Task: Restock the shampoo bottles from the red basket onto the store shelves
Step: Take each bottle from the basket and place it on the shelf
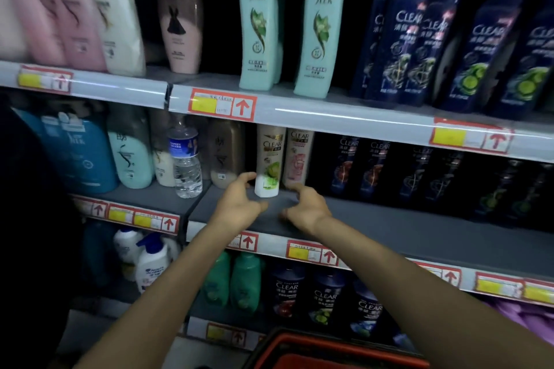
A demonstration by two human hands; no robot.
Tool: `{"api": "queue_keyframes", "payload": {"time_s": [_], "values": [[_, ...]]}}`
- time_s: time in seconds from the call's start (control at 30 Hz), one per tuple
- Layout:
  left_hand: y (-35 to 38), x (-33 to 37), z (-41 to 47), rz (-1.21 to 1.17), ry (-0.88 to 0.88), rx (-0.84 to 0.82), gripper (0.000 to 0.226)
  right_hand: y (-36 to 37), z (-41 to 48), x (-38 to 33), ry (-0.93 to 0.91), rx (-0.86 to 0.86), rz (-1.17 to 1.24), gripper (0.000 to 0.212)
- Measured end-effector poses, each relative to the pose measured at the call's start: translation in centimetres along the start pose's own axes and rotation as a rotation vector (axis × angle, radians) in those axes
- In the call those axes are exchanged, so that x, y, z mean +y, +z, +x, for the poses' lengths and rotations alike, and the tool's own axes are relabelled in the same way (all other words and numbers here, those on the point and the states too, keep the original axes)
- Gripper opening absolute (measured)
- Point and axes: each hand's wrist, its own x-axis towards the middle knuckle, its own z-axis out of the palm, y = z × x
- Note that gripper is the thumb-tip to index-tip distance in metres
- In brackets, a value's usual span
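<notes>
Two hands reach in, our left grip (239, 202) and right grip (304, 207) both spread, holding nothing. The white bottle (267, 166) stands on the shelf (389, 226) between them. It looks hard, smooth, slippery; we should hold its middle.

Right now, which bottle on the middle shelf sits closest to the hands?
The white Clear bottle with the green label, standing upright between the left hand and right hand; its pink neighbour stands farther back.
</notes>
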Motion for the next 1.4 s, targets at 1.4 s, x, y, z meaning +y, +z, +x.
{"api": "queue_keyframes", "payload": {"time_s": [1.4], "values": [[13.0,-7.3,-30.4,0.764,0.107,-0.937,0.087,-2.9,-33.7,27.8,-0.211,-0.606,-0.754,0.081]]}}
